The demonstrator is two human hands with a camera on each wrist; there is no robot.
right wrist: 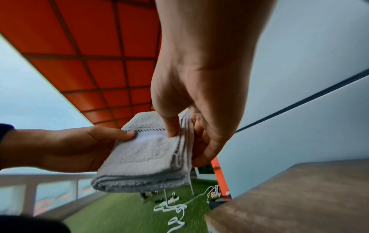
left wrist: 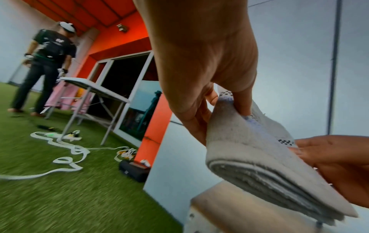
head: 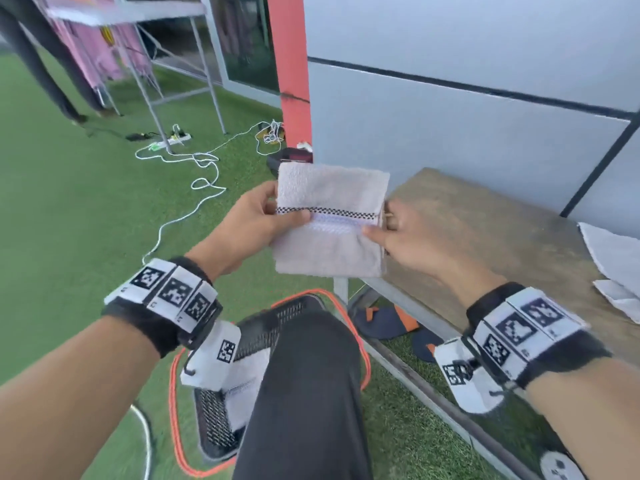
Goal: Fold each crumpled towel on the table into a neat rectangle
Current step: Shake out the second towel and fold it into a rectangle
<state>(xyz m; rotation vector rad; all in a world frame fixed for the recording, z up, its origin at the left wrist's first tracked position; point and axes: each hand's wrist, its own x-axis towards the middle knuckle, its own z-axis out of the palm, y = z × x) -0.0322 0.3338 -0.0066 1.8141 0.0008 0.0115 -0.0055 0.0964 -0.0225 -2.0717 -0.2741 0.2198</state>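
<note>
While I hold the folded towel up in the air, just past the near left corner of the tabletop, I want to keep its edges lined up. My left hand pinches the towel's left side, thumb on top by the checked stripe. My right hand pinches its right side, where the layers stack up. I think the good way now is to squeeze evenly on both sides, keep the towel flat, and set it down gently so the layers do not slide apart.

Biggest near the towel is the grey wall behind it. Right of the towel is the brown tabletop, with more white cloth at its far right edge, well apart from the towel. Below the towel sits a black mesh basket with an orange rim, and my knee is in front of it. Left of the towel, a white cord loops on the green grass. Nothing blocks the tabletop next to the towel.
</note>
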